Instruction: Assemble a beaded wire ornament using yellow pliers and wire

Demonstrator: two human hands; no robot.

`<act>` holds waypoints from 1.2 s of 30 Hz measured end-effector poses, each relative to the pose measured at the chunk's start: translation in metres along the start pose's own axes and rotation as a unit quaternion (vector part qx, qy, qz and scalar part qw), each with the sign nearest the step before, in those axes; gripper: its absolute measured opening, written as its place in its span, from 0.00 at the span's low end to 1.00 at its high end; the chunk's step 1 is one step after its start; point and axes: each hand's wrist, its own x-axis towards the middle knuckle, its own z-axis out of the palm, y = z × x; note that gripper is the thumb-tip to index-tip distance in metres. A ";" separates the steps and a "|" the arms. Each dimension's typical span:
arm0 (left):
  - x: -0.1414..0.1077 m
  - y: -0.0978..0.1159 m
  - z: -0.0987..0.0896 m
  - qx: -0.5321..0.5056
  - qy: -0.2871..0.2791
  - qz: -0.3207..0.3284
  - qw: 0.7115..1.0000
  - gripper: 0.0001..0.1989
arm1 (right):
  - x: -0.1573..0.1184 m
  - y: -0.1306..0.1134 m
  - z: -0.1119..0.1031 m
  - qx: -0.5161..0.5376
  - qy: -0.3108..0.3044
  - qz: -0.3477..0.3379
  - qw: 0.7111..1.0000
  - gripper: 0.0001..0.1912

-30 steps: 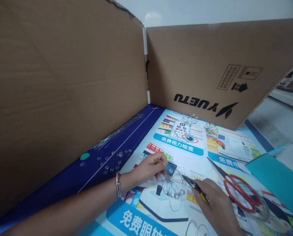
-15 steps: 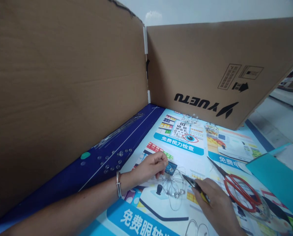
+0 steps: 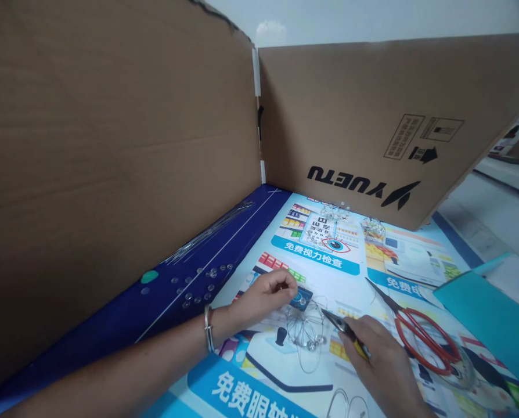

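My left hand [image 3: 271,293] is closed in a pinch just above and left of a wire-and-bead piece [image 3: 305,330]; whatever is between its fingertips is too small to make out. That piece is a bundle of thin silvery wire loops with clear round beads along its lower edge, lying on the printed sheet. My right hand [image 3: 375,354] is wrapped round a pair of pliers [image 3: 350,335] with dark jaws and yellow-black handles. The jaw tips point at the right side of the wire loops; whether they touch a wire I cannot tell.
Red-handled scissors [image 3: 429,339] lie right of the pliers, beside a clear coil [image 3: 466,371] and a turquoise folder [image 3: 490,319]. Loose clear beads [image 3: 198,290] and cut wires [image 3: 211,229] rest on the blue strip at left. Cardboard walls [image 3: 350,116] stand behind, with finished-looking wire pieces [image 3: 335,212] near them.
My left hand's lower fingers have drawn up off the wire loops, the pinch staying near the same spot. The pliers and my right hand have hardly moved.
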 end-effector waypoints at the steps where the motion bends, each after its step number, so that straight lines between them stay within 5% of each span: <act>1: 0.000 0.000 0.000 0.009 -0.002 0.019 1.000 0.04 | 0.000 0.000 0.000 -0.001 0.004 -0.001 1.000 0.11; 14: -0.002 0.000 0.002 0.103 -0.051 0.118 0.986 0.02 | 0.002 -0.002 -0.004 0.034 -0.018 0.011 0.999 0.08; 29: 0.002 0.013 -0.005 0.137 0.040 0.161 0.977 0.03 | 0.025 -0.016 -0.001 0.070 -0.028 0.065 0.995 0.08; 36: 0.004 0.000 -0.002 0.161 0.017 0.152 0.975 0.03 | 0.022 -0.011 -0.003 0.005 -0.009 0.041 0.999 0.09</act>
